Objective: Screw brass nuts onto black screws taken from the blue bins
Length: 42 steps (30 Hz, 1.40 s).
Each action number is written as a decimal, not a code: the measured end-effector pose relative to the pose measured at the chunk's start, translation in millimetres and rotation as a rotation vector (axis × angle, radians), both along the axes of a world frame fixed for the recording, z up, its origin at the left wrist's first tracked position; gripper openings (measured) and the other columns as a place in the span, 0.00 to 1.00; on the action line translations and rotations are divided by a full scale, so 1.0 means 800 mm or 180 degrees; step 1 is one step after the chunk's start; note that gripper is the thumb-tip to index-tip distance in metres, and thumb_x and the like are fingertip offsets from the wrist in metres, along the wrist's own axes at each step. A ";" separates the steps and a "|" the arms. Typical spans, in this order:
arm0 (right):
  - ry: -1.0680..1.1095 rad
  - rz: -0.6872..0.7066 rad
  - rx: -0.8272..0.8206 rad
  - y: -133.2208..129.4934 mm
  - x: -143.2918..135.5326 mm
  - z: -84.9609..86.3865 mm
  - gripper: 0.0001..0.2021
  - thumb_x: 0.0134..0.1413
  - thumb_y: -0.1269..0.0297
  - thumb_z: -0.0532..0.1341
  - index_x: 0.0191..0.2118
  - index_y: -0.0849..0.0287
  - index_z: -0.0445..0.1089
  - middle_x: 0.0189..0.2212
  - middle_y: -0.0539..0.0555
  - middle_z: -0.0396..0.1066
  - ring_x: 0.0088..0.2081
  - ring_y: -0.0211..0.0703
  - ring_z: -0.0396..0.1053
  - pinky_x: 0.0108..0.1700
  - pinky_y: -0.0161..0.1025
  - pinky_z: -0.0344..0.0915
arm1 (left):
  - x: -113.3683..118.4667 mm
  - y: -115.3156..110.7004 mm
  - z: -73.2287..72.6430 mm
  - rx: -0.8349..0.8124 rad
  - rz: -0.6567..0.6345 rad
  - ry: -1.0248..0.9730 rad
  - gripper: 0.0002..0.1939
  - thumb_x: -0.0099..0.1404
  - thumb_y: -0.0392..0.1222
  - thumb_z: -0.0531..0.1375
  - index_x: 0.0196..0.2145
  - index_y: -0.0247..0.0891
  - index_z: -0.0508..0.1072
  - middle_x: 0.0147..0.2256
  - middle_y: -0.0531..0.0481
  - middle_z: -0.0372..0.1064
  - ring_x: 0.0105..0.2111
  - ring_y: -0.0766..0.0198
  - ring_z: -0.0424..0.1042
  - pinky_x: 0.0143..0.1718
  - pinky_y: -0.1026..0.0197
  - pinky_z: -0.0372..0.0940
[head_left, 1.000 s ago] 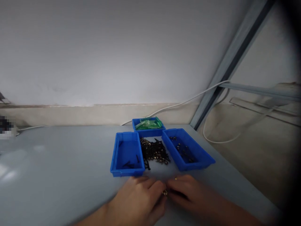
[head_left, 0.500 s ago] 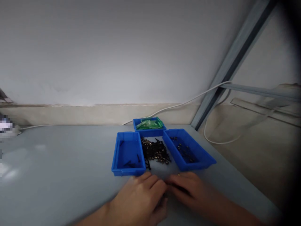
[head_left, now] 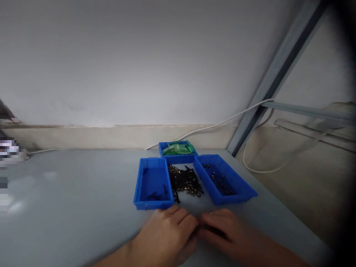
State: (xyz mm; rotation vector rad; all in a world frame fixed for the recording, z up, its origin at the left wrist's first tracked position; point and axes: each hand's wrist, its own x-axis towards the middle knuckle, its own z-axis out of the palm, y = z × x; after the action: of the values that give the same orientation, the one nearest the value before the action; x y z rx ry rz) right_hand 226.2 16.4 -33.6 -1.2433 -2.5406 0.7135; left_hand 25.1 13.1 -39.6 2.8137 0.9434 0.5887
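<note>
The left bin (head_left: 154,205), blue, holds a few thin dark pieces (head_left: 155,195). My left hand (head_left: 168,230) curls just before it; I can't tell what it grips. Behind my fingers, a pile (head_left: 185,181) of slender black parts with brassy, shiny ends lies on the tabletop (head_left: 83,193). My right hand (head_left: 224,227) curls likewise, contents hidden, near the blue right bin (head_left: 233,199).

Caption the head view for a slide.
Left hand and right hand close together in front of three blue trays around a pile of small parts.
</note>
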 end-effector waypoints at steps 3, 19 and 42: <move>-0.0052 -0.0021 -0.0020 0.000 0.001 -0.005 0.14 0.63 0.59 0.53 0.27 0.55 0.67 0.26 0.49 0.72 0.30 0.43 0.70 0.33 0.38 0.62 | 0.000 0.000 -0.004 0.0072 -0.0066 -0.0006 0.04 0.63 0.34 0.61 0.32 0.36 0.68 0.29 0.54 0.69 0.28 0.62 0.70 0.27 0.63 0.63; -0.0068 -0.0281 -0.0026 0.004 0.004 -0.004 0.10 0.61 0.61 0.55 0.32 0.54 0.71 0.29 0.50 0.74 0.34 0.47 0.71 0.36 0.41 0.64 | 0.000 0.001 0.003 -0.0038 0.0222 -0.0180 0.03 0.60 0.34 0.61 0.31 0.36 0.69 0.28 0.52 0.71 0.27 0.59 0.72 0.26 0.60 0.65; -0.0069 -0.0249 -0.0040 0.004 0.003 -0.008 0.09 0.59 0.62 0.58 0.28 0.55 0.67 0.26 0.48 0.71 0.30 0.43 0.69 0.33 0.38 0.62 | 0.001 0.000 -0.003 0.0063 0.0096 0.0020 0.04 0.62 0.32 0.57 0.29 0.37 0.67 0.26 0.53 0.70 0.23 0.62 0.70 0.23 0.63 0.62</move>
State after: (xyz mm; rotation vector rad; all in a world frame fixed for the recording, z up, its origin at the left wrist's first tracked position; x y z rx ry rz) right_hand 228.7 19.4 -39.8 -1.3536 -2.4927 0.7037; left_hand 25.8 13.5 -41.9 2.8251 0.9883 0.5966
